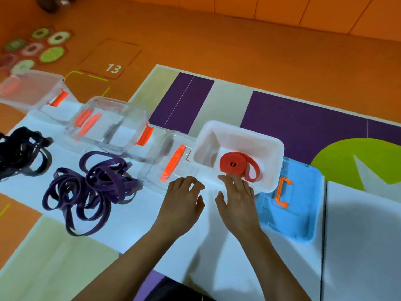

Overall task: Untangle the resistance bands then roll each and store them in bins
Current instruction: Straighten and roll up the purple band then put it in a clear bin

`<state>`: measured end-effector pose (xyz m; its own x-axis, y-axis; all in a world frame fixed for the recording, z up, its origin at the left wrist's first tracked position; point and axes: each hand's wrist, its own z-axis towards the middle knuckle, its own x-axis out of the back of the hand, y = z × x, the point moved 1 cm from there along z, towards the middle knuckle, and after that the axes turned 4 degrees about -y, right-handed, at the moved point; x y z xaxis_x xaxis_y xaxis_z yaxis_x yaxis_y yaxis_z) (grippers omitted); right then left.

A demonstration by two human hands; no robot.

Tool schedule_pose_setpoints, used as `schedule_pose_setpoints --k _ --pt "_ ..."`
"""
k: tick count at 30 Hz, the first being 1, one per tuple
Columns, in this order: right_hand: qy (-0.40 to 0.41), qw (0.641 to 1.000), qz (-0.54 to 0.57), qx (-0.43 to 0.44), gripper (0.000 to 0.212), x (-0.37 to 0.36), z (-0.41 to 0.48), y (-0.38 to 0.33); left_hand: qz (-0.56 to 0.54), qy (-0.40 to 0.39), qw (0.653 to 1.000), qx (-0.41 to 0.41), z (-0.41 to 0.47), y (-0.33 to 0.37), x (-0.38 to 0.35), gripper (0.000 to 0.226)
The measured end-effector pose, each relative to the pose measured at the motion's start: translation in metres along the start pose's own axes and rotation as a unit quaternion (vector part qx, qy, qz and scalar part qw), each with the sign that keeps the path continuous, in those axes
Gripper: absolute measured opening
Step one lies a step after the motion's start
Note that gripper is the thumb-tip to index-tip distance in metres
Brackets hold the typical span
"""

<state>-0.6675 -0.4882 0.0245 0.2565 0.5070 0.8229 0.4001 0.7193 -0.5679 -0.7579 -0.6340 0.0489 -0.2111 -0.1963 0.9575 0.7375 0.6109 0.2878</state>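
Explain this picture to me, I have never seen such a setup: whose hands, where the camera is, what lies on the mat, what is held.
There is no machine here. A person works with bare hands, and the single picture comes from a camera worn on their head, looking forward and down. The left hand hangs relaxed over the white mat and holds nothing. The right hand stretches straight fingers over the near rim of the white bin, at or touching the rolled red resistance band inside it; it grips nothing. A blue lid with an orange handle lies to the right of that bin. To the left stand clear bins with orange clips. In front of them lie a tangle of purple bands and a darker tangle, not yet rolled.
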Motion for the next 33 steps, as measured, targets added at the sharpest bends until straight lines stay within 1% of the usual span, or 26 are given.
schedule_pose_setpoints --k 6,10,13,17,25,28,33 --pt "-0.046 0.999 0.007 0.028 0.044 -0.024 -0.037 -0.046 0.012 -0.01 0.998 0.061 -0.073 -0.025 0.014 0.029" --pt "-0.092 0.993 0.007 0.069 0.043 -0.042 -0.051 -0.092 0.011 -0.001 0.993 0.118 -0.12 -0.053 0.025 0.03" --pt "-0.124 0.988 0.008 0.092 0.042 -0.054 -0.053 -0.126 0.003 0.014 0.991 0.136 -0.15 -0.071 0.033 0.03" --pt "-0.138 0.984 0.025 0.107 0.039 -0.081 -0.058 -0.18 -0.023 0.037 0.988 0.148 -0.192 -0.111 0.049 0.029" --pt "-0.165 0.981 0.038 0.093 0.039 -0.163 -0.116 -0.279 -0.038 0.02 0.977 0.208 -0.308 -0.216 0.071 0.024" --pt "-0.183 0.978 0.027 0.093 0.038 -0.183 -0.129 -0.306 -0.037 0.013 0.976 0.214 -0.329 -0.246 0.077 0.027" --pt "-0.191 0.98 -0.002 0.056 0.039 -0.19 -0.121 -0.317 -0.041 -0.018 0.984 0.172 -0.322 -0.271 0.07 0.026"
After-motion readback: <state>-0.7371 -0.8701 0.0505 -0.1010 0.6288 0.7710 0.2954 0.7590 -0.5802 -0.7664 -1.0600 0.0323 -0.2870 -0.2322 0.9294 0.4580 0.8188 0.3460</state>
